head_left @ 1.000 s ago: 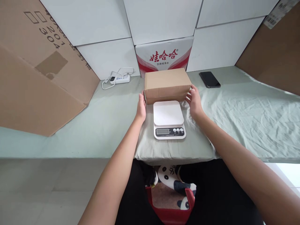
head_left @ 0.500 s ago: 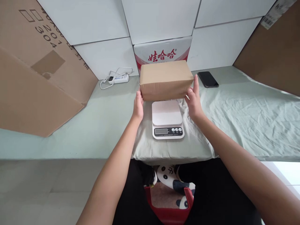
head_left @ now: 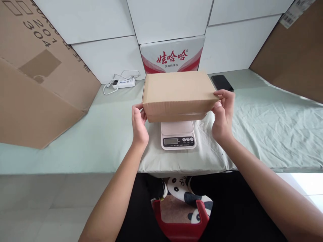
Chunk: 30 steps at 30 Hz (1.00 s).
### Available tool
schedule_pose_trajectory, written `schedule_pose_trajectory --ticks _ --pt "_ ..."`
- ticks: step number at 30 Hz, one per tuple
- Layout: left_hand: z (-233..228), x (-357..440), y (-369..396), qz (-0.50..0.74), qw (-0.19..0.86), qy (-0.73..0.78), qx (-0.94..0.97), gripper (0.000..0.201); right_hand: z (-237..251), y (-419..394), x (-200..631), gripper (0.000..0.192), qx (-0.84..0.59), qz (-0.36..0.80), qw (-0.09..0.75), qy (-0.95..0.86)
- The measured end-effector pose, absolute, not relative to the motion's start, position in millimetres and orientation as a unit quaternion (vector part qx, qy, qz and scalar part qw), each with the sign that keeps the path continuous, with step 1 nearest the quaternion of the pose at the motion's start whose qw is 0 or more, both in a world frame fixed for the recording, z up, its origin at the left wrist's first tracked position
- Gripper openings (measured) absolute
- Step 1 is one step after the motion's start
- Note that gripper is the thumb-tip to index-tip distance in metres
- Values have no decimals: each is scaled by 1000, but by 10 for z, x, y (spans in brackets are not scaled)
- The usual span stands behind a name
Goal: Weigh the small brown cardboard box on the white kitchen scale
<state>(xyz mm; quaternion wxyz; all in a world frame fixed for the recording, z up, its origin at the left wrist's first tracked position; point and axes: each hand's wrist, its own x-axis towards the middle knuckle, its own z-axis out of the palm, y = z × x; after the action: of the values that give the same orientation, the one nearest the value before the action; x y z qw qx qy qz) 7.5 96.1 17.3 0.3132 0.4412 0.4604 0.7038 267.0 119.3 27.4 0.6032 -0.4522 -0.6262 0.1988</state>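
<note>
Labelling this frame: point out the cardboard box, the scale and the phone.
cardboard box (head_left: pixel 176 88), head view, middle of its top face.
scale (head_left: pixel 178 142), head view, front panel by the display.
phone (head_left: pixel 222 82), head view, visible part of its dark screen.

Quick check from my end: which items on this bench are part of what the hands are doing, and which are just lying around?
In use:
- cardboard box, held at its ends by left hand and right hand
- kitchen scale, under the box

Lying about:
- black phone
- power strip
- water carton
- large cardboard sheet
</note>
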Motion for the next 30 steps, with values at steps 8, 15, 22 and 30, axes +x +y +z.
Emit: schedule_pose_trajectory --ticks 8,15,22,30 --pt "110 41 954 704 287 508 405 70 287 1088 2737 34 -445 169 611 -633" --pt "45 24 956 703 273 528 390 70 254 1085 2769 36 -447 165 609 -634" --pt "58 28 954 691 274 540 395 70 241 1080 2766 34 -451 184 610 -625" --pt "57 7 964 689 274 541 398 69 235 1088 2767 31 -451 181 619 -617"
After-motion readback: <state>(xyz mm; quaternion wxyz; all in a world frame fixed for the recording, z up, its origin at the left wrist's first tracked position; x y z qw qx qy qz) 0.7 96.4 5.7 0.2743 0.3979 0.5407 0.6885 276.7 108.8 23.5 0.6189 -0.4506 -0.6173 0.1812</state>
